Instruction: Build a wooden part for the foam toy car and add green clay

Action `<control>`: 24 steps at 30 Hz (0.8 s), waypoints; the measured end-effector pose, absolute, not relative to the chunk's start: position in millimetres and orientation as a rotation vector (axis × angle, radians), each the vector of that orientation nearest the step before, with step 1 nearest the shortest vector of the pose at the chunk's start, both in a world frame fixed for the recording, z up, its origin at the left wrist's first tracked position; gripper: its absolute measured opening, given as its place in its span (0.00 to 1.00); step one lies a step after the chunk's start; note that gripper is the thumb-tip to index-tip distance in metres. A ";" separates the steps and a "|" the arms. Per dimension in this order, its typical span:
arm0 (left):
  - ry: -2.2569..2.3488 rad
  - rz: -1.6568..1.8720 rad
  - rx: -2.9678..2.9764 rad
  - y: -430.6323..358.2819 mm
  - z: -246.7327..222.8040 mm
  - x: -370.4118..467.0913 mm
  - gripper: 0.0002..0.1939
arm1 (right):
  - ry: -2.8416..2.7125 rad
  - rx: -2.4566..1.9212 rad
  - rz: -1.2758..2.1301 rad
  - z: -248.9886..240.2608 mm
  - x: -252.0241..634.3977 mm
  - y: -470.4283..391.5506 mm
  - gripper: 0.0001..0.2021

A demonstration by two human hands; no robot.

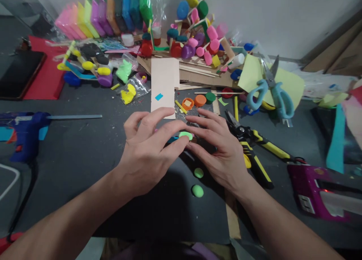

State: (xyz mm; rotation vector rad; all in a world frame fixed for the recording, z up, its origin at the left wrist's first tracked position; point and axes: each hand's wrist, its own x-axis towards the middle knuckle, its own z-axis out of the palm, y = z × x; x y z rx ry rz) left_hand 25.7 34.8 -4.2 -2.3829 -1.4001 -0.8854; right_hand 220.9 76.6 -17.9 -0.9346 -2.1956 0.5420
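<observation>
A light green clay piece (pixel 186 135) sits between my two hands near the middle of the view. My left hand (pixel 154 145) has its thumb tip against this piece, with the other fingers arched above. My right hand (pixel 216 145) comes in from the right, its fingertips close to the same piece. Under my hands a small blue and dark object shows only in part; my fingers hide the rest. Two light green clay balls, one (pixel 198 173) behind the other (pixel 197 191), lie on the dark table (pixel 141 218) nearer to me.
A blue glue gun (pixel 28 133) lies at the left. Pliers (pixel 254 139), scissors (pixel 271 84) and a purple device (pixel 316 192) are at the right. Bottle caps, a cardboard strip (pixel 164 79), clay packs (pixel 107 17) and clay-and-stick models stand farther back.
</observation>
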 end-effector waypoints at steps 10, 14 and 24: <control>-1.387 -0.890 -2.417 35.2 -4.6 25.6 0.04 | -2.205 -0.934 0.502 -17.5 222.1 76.5 0.11; -1.408 -0.924 -2.395 35.9 -2.3 25.5 0.04 | -2.201 -0.935 0.495 -15.5 223.1 75.9 0.12; -1.385 -0.908 -2.383 36.4 -2.9 27.8 0.04 | -2.204 -0.963 0.465 -15.1 225.5 76.1 0.09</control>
